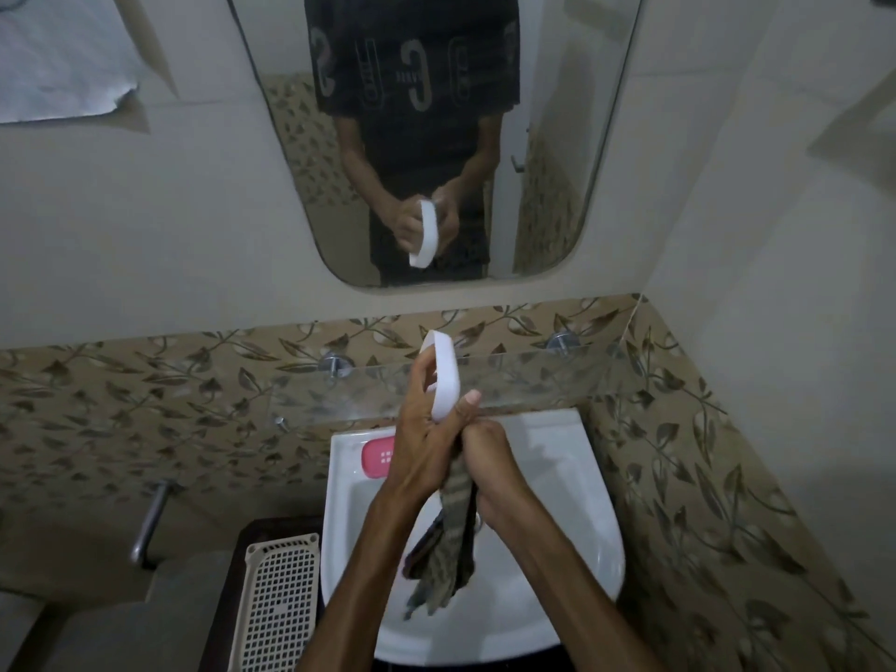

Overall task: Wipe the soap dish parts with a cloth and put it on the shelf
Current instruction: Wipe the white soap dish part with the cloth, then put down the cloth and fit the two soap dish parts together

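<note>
basket: cream perforated plastic basket (pixel 281 599), lower left, beside the washbasin
pink part: pink soap dish insert (pixel 377 458) lies on the back-left rim of the washbasin, partly hidden by the left wrist
washbasin: white washbasin (pixel 572 477), under both hands
left hand: left hand (pixel 426 429) grips the white soap dish tray (pixel 443 375), held on edge above the washbasin; fingers curled behind it, thumb across the lower front
cloth: patterned grey-brown cloth (pixel 446 540) hangs from between the hands down into the washbasin
right hand: right hand (pixel 489 453) closed round the top of the cloth, pressed against the left hand just under the tray
shelf: clear glass shelf (pixel 533 380) on the wall behind the tray, on chrome brackets
mirror: mirror (pixel 557 138) above, reflecting the person holding the tray in both hands
</note>
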A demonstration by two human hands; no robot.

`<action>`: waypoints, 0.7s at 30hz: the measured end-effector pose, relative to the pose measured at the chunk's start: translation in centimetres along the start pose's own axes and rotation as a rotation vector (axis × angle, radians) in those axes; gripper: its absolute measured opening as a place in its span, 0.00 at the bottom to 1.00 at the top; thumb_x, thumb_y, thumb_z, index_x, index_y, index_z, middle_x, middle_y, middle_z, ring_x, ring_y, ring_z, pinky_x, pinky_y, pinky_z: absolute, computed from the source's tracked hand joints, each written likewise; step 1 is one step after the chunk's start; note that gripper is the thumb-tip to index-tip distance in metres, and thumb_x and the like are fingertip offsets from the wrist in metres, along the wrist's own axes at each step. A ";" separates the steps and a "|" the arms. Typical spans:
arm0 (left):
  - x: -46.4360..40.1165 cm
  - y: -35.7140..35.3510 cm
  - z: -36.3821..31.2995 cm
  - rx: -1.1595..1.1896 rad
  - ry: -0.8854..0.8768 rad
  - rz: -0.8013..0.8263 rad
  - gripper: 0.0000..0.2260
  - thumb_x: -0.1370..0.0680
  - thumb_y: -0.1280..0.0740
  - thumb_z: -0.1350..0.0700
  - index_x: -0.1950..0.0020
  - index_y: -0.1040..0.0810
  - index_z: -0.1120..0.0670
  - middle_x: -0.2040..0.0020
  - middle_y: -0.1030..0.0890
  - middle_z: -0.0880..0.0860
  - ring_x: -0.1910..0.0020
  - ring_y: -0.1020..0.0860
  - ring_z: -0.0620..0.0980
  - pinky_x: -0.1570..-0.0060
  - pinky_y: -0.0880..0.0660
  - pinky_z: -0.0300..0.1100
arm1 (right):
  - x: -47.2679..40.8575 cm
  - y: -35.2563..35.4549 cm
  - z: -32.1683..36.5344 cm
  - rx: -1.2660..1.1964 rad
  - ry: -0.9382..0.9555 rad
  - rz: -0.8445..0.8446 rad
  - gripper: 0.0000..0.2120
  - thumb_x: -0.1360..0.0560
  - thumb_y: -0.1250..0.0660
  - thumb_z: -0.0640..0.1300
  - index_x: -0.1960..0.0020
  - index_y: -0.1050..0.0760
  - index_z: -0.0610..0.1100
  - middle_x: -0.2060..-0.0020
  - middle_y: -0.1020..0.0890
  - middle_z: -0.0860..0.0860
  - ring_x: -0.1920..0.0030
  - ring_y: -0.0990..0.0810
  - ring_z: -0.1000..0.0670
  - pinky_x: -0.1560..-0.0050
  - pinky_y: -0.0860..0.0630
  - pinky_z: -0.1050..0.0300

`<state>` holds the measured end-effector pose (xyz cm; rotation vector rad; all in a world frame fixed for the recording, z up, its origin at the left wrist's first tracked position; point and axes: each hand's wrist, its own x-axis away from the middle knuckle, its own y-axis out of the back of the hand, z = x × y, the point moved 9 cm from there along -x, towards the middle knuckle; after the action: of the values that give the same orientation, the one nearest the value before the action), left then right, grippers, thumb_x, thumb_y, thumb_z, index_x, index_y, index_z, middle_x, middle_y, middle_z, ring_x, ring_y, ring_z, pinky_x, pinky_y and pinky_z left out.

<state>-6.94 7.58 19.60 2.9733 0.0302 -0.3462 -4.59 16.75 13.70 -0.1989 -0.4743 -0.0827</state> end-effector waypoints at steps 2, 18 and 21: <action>0.0 0.9 1.0 -0.043 0.013 -0.038 0.32 0.21 0.31 0.42 0.19 0.38 0.43 0.27 0.29 0.32 0.31 0.28 0.32 0.37 0.27 0.31 | 0.4 -0.3 -1.0 -0.040 -0.068 -0.013 0.13 0.17 0.37 0.43 0.45 0.17 0.37 0.51 0.12 0.41 0.51 0.12 0.44 0.53 0.17 0.51; 3.6 0.1 6.6 -0.369 0.089 0.110 0.27 0.17 0.39 0.38 0.19 0.34 0.44 0.19 0.35 0.42 0.22 0.35 0.45 0.22 0.35 0.55 | 0.3 1.9 -5.0 -0.207 -0.178 0.041 0.11 0.20 0.33 0.40 0.48 0.14 0.35 0.53 0.12 0.38 0.56 0.13 0.43 0.60 0.18 0.55; 5.1 0.4 7.1 -0.402 0.042 0.170 0.19 0.15 0.39 0.40 0.24 0.35 0.30 0.24 0.37 0.25 0.26 0.35 0.32 0.27 0.33 0.44 | -0.3 4.1 -4.4 -0.313 -0.134 -0.012 0.11 0.19 0.34 0.37 0.47 0.16 0.31 0.55 0.16 0.35 0.56 0.17 0.41 0.55 0.20 0.51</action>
<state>-3.54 6.18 11.67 2.5625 -0.1320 -0.2248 -2.41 19.89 8.99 -0.5109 -0.5951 -0.1564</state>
